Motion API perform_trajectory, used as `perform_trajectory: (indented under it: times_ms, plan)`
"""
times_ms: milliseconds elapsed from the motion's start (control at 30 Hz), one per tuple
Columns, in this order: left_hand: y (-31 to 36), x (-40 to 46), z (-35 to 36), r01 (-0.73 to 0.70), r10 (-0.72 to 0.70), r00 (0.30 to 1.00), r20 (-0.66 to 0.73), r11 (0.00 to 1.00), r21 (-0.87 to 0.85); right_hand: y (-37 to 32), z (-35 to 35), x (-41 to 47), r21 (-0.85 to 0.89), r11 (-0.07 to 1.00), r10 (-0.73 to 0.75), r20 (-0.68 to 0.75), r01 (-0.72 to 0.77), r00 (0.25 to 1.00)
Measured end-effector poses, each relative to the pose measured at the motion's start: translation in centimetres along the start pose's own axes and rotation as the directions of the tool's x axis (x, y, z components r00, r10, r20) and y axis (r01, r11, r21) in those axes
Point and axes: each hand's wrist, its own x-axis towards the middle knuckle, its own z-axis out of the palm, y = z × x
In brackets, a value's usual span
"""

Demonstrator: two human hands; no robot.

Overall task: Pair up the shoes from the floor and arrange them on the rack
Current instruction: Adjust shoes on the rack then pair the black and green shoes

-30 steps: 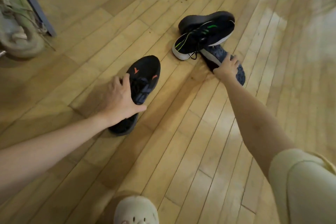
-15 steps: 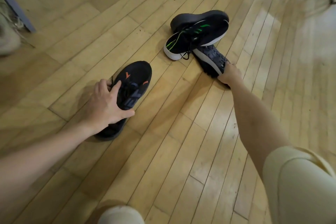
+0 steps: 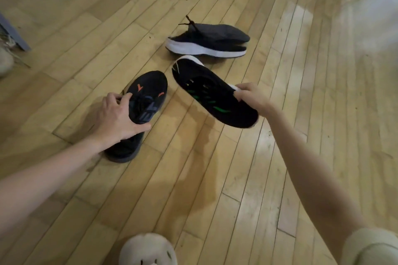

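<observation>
The left hand [image 3: 117, 118] is clasped over the orange-marked shoe [image 3: 140, 114] on the floor [image 3: 215, 178]. Right of that shoe, the green-marked shoe [image 3: 213, 97] is gripped by the right hand [image 3: 252, 97]. Beyond it, a white-soled shoe [image 3: 206, 40] lies sideways.

Black orange-marked shoe [image 3: 148, 101] upright on floor, black green-striped shoe [image 3: 212, 97] lifted, tilted, dark white-soled shoe [image 3: 206, 41] on its side
</observation>
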Motion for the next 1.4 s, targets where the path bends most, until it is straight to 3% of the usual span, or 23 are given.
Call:
perform_trajectory:
  times_ms: [67,133,233,300,367,433,533,600,667,700,767,833,900,1033,1100,1300,1400]
  plan:
    - [0.3,0.2,-1.1,0.043,-0.051,0.997,-0.06,0.99,-0.131,-0.4,1.1,-0.3,0.064,0.998,-0.007,0.123,-0.001,0.992]
    - [0.6,0.8,-2.1,0.061,-0.104,0.99,-0.099,0.929,-0.365,-0.9,2.1,-0.1,0.09,0.996,-0.026,0.227,0.005,0.974]
    - [1.5,1.7,-4.0,0.066,-0.065,0.998,0.026,0.737,-0.672,-2.5,3.3,0.1,0.084,0.996,-0.059,0.362,0.03,0.93]
    - [1.4,2.1,-4.9,0.12,-0.034,0.991,0.13,0.662,-0.74,-3.8,3.9,0.4,0.083,0.997,-0.032,0.415,-0.003,0.909]
    - [0.3,2.5,-5.3,0.145,-0.045,0.988,0.15,0.629,-0.764,-5.3,4.5,0.8,0.104,0.994,-0.008,0.446,-0.042,0.895]
    - [-1.4,2.6,-5.6,0.195,-0.083,0.981,0.178,0.529,-0.826,-6.6,4.6,1.8,0.174,0.984,-0.055,0.468,-0.031,0.882]
    - [-3.8,2.2,-5.9,0.28,-0.209,0.954,0.213,0.381,-0.881,-7.4,4.7,5.2,0.395,0.917,-0.079,0.3,-0.049,0.951]
    - [-5.0,1.6,-5.6,0.314,-0.315,0.923,0.221,0.285,-0.906,-7.7,5.0,8.3,0.511,0.859,-0.02,0.07,-0.019,0.997]
    - [-6.0,1.0,-5.1,0.351,-0.4,0.879,0.26,0.171,-0.921,-7.8,5.6,11.4,0.236,0.966,-0.063,-0.17,0.103,0.983]
    - [-6.6,0.7,-4.9,0.366,-0.428,0.857,0.285,0.117,-0.923,-8.0,6.0,12.7,0.022,0.99,-0.133,-0.193,0.14,0.972]
    - [-7.7,0.2,-4.7,0.378,-0.482,0.816,0.319,0.027,-0.926,-8.5,6.9,14.6,-0.397,0.903,-0.215,-0.083,0.166,0.973]
    - [-8.9,-0.5,-5.1,0.369,-0.539,0.779,0.319,-0.016,-0.929,-9.2,7.6,15.8,-0.639,0.742,-0.21,0.062,0.201,0.976]
    - [-9.9,-1.6,-5.5,0.36,-0.576,0.759,0.305,-0.02,-0.933,-10.0,8.4,16.5,-0.691,0.696,-0.193,0.083,0.196,0.978]
    - [-10.9,-4.6,-6.4,0.365,-0.628,0.718,0.3,-0.028,-0.931,-10.8,10.3,16.4,-0.774,0.623,-0.241,-0.054,0.112,0.969]
    - [-11.1,-6.3,-6.7,0.377,-0.66,0.685,0.31,-0.043,-0.925,-10.7,11.4,15.2,-0.759,0.633,-0.324,-0.086,0.149,0.942]
    - [-12.0,-10.7,-7.6,0.467,-0.689,0.609,0.393,-0.089,-0.88,-12.5,13.3,8.0,-0.647,0.678,-0.611,-0.232,0.349,0.757]
    - [-11.7,-13.5,-8.0,0.556,-0.581,0.667,0.467,-0.03,-0.83,-14.9,13.8,4.5,-0.598,0.661,-0.702,-0.28,0.453,0.655]
